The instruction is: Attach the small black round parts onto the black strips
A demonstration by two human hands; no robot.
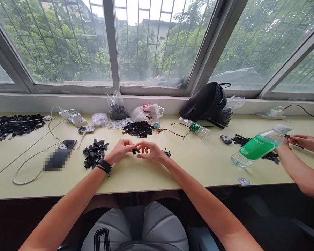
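Note:
My left hand point(121, 149) and my right hand point(152, 151) meet over the pale green table point(136, 174), fingers curled and pinched together on a small black piece point(135, 151) held between them. A black watch band sits on my left wrist. A pile of black pieces point(94, 152) lies just left of my left hand. A few tiny dark parts point(167, 153) lie right of my right hand. Another heap of black pieces point(138, 129) sits farther back.
A phone point(67, 144) and white cables lie at left, with a charger point(75, 118). Plastic bags point(146, 112), a black backpack point(206, 101) and a lying bottle point(196, 127) line the window sill. At right, another person's hands point(305, 142) work beside a green-labelled bottle point(259, 145).

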